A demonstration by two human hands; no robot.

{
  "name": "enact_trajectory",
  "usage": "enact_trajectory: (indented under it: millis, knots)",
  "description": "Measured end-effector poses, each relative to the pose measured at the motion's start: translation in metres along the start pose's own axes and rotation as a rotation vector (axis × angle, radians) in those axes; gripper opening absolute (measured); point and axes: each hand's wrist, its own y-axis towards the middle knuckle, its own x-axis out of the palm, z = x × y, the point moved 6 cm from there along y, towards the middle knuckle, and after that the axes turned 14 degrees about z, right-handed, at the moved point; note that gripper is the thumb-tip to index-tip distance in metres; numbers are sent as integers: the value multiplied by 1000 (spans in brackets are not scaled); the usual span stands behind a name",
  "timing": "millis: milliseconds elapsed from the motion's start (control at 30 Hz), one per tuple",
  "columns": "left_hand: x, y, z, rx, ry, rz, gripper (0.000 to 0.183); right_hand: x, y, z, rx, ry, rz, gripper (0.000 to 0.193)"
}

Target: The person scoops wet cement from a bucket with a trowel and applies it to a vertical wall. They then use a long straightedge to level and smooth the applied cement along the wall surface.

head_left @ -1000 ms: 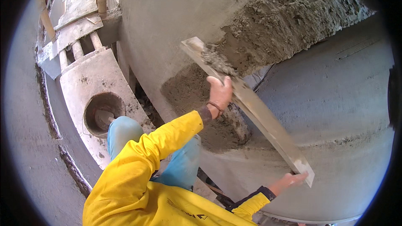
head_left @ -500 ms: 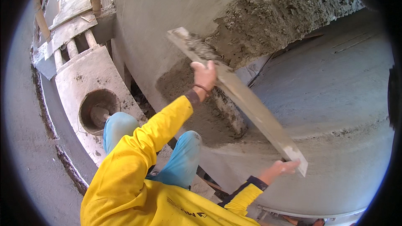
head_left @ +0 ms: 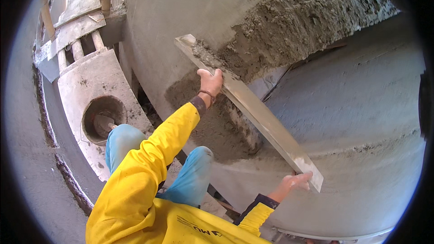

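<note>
Both hands hold a long, pale straightedge that slants across the wall from upper left to lower right. Near its upper part, my left hand is closed round the lower edge, thumb upward. My right hand grips the lower right end, its fingers partly behind the board. Wet grey mortar clings along the upper part of the straightedge. Beyond it, a rough mortar band covers the wall edge beside an opening. A darker damp patch lies below the board.
A bucket with a trowel-like tool in it stands on a plank platform at left, close to my knee. Poles and boards lie farther back. A smooth, curved wall surface extends to the right.
The straightedge and both hands have shifted slightly left, with the lower end a little farther down. Both hands keep their hold.
</note>
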Motion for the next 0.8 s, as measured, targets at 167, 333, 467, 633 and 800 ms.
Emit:
enact_trajectory:
  millis: [167, 333, 467, 633, 800]
  knots:
    - [4, -18, 36, -103, -126, -112, 75, -16, -2, -72, 153, 335, 403, 58]
    - [41, -86, 89, -17, -223, -252, 101, -31, 137, 28, 64, 453, 406, 79]
    - [39, -99, 89, -41, -183, -266, 101, -33, 158, 2, 515, 614, 424, 80]
    - [28, -79, 67, -114, -312, -242, 68, -49, 96, -25, -398, -90, 313, 46]
    - [18, -52, 57, -207, -282, -219, 61, -11, 56, 29, 16, 401, 236, 78]
